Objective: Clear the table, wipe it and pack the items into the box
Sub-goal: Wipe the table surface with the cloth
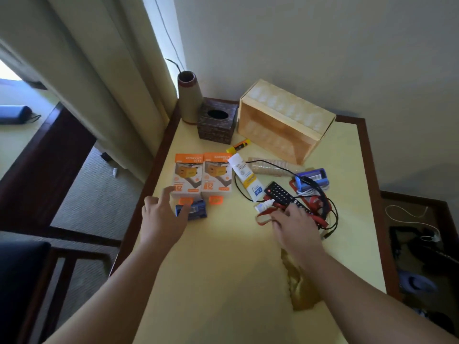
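Head view, item by item: table (223, 269), pale yellow top with dark wood edging, set in a corner by a curtain. Cardboard box (283, 120), lying on its side at the far edge, open face toward me. Beside it a dark square tissue holder (216, 122) and a tall vase (188, 98). Two orange-and-white charger boxes (202, 173), side by side, left of centre. White tube (246, 176) just right of them; yellow glue stick (238, 146) behind it. Black remote (280, 194), small white dropper bottle (264, 204), blue battery pack (310, 178) and a tangle of red and black cables (320, 207) at right. Stack of paper cups (270, 166) lying flat near the box. My left hand (162, 219), fingers spread and straight, index tip at the near corner of the left charger box, covering part of a small blue pack (196, 209). My right hand (294, 227), fingers loosely extended, rests over the remote's near end and the cables; whether it grips anything I cannot tell. Brown cloth (300, 289) partly under my right forearm.
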`<state>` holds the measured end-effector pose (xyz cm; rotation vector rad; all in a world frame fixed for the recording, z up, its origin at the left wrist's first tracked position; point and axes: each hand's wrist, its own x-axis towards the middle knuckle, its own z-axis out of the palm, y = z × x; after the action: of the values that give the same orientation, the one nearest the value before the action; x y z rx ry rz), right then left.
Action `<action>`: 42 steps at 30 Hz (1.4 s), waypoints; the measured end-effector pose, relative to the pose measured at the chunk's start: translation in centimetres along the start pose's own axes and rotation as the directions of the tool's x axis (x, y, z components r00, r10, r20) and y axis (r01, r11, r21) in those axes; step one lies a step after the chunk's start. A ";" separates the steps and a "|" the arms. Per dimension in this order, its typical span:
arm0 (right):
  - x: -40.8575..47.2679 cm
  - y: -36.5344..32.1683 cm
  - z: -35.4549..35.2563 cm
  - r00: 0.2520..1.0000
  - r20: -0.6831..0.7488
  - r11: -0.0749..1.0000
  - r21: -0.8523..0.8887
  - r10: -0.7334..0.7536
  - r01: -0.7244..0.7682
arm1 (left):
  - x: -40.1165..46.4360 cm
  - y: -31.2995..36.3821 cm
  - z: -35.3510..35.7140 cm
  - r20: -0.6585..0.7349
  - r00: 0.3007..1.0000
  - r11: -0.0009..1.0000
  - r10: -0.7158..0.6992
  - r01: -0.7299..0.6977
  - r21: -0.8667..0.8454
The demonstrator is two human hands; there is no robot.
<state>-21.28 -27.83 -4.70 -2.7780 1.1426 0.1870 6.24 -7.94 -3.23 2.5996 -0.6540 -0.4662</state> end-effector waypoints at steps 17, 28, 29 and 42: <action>9.4 -15.9 -4.4 0.977 0.176 0.868 0.457 0.123 -0.192 | 7.6 1.2 1.6 0.175 0.982 0.984 -0.067 0.094 -0.150; 11.9 -17.1 -3.1 0.940 0.236 0.852 0.409 0.248 -0.328 | 9.2 2.2 1.2 0.168 0.977 0.968 -0.131 0.163 -0.189; 11.9 -17.2 -3.1 0.939 0.237 0.851 0.410 0.249 -0.329 | 9.3 2.4 1.1 0.173 0.977 0.973 -0.126 0.156 -0.170; 4.9 -8.0 -10.7 0.952 0.305 0.627 0.741 0.002 -0.238 | 8.2 4.5 -0.3 0.003 1.000 0.999 -0.027 0.027 -0.034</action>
<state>-11.46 -27.35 5.64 -1.8350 1.0085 0.0630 11.54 -15.63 -2.62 2.5792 -0.6067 -0.4846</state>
